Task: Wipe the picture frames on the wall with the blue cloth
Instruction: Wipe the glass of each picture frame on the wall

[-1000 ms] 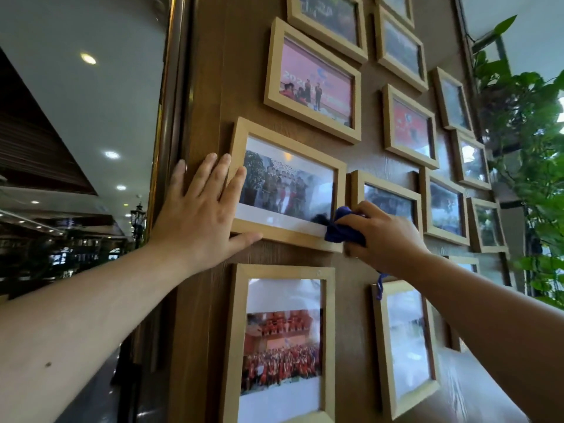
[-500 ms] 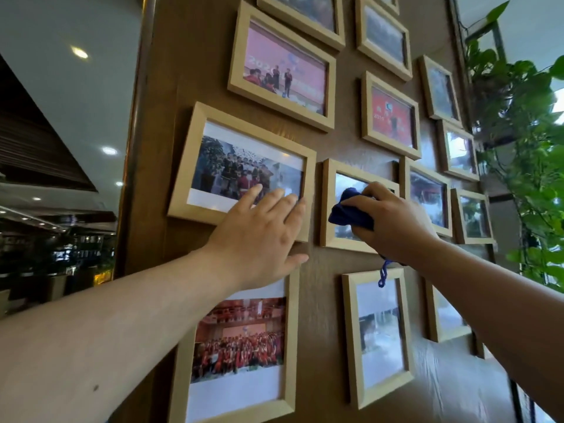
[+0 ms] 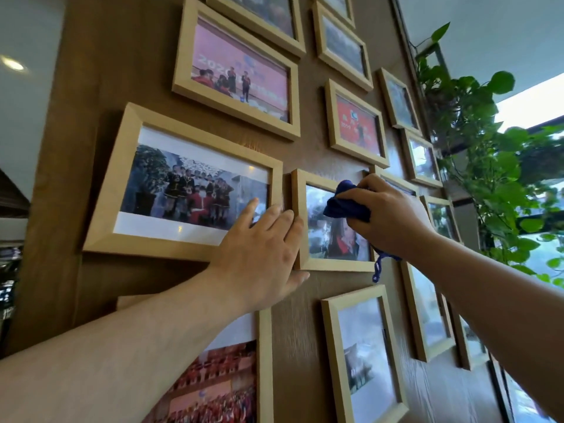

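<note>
Several light wooden picture frames hang on a brown wood-panel wall [image 3: 128, 71]. My right hand [image 3: 387, 218] is closed around a bunched blue cloth [image 3: 345, 203] and presses it on the glass of a small middle frame [image 3: 323, 265]; a blue loop of the cloth dangles below my wrist. My left hand [image 3: 259, 257] lies flat with fingers spread, over the lower right corner of the large frame [image 3: 106, 209] and the left edge of the small frame.
More frames hang above [image 3: 235, 117], below [image 3: 332, 346] and to the right [image 3: 412, 315]. A leafy green plant [image 3: 494, 166] stands at the right end of the wall by a bright window. At left the wall ends at a corner with open room beyond.
My right hand with the cloth moved from the large frame's lower right corner onto the small middle frame. My left hand shifted from the large frame's left side to its right side.
</note>
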Demonstrator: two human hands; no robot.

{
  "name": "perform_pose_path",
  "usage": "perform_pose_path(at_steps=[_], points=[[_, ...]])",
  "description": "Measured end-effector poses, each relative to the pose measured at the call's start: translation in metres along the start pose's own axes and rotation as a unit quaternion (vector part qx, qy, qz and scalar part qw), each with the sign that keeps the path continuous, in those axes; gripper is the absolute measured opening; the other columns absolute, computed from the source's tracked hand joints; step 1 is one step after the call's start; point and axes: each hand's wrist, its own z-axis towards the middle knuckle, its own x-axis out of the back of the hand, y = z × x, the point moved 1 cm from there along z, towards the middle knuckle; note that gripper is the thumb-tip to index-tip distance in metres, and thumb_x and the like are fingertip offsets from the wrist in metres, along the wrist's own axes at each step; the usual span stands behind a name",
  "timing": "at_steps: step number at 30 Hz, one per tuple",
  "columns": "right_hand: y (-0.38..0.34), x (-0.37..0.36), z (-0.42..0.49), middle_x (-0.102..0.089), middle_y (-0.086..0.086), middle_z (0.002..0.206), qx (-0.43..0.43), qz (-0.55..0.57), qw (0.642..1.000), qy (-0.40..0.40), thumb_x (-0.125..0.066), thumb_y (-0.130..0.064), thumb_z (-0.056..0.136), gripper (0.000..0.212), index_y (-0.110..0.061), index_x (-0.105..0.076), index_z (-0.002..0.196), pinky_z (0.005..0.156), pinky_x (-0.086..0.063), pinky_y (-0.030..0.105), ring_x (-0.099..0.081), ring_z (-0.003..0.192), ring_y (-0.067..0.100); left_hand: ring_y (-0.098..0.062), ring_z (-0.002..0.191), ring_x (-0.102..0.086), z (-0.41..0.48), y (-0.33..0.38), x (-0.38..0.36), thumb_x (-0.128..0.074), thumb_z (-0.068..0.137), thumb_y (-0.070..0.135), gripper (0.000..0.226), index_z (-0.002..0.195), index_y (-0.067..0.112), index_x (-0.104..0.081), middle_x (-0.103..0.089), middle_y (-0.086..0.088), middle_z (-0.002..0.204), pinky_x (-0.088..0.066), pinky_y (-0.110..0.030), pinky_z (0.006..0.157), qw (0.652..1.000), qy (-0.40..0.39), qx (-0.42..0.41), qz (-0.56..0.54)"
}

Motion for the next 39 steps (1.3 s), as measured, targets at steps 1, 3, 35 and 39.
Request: perform_pose_path(at_steps=[1, 3, 35, 39], points=[[0.004, -0.003, 0.004, -0.055, 0.001, 0.103, 0.0, 0.018, 1.0, 0.002, -0.064, -0.032, 0.08, 0.035, -0.027, -0.061, 0.115, 0.061, -0.052, 0.042, -0.056, 0.076, 0.025, -0.029, 0.145, -0.017, 0.006, 0.0, -0.001, -0.035, 0.089, 0.063, 0.08, 0.148, 0.01, -0.02, -0.027, -0.013, 0.156, -0.009, -0.056, 0.117, 1.0, 0.003, 0.005, -0.001], [0.01, -0.01, 0.011, -0.055, 0.002, 0.104, 0.018, 0.035, 0.999, -0.001, -0.06, -0.035, 0.079, 0.036, -0.028, -0.059, 0.114, 0.063, -0.053, 0.045, -0.056, 0.076, 0.026, -0.027, 0.146, -0.015, 0.022, 0.0, -0.002, -0.037, 0.089, 0.063, 0.079, 0.147, 0.012, -0.02, -0.024, -0.011, 0.157, -0.006, -0.056, 0.118, 1.0, 0.008, 0.016, 0.001], [0.107, -0.097, 0.021, -0.053, 0.002, 0.115, 0.026, -0.006, 1.0, -0.017, -0.059, -0.033, 0.085, 0.041, -0.031, -0.052, 0.125, 0.056, -0.033, 0.027, -0.057, 0.086, 0.025, -0.02, 0.146, 0.014, 0.075, 0.027, -0.034, -0.029, 0.068, 0.088, 0.119, 0.149, 0.011, 0.012, 0.02, -0.006, 0.16, 0.001, -0.057, 0.117, 0.964, -0.17, 0.146, 0.145], [0.053, -0.086, 0.025, -0.052, 0.002, 0.121, 0.136, 0.088, 0.987, -0.001, -0.06, -0.034, 0.084, 0.045, -0.031, -0.05, 0.127, 0.066, -0.042, 0.032, -0.055, 0.097, 0.024, -0.021, 0.146, 0.015, 0.075, 0.03, -0.037, -0.03, 0.068, 0.089, 0.12, 0.149, 0.011, 0.012, 0.022, -0.008, 0.159, 0.0, -0.057, 0.117, 0.963, -0.168, 0.153, 0.148]])
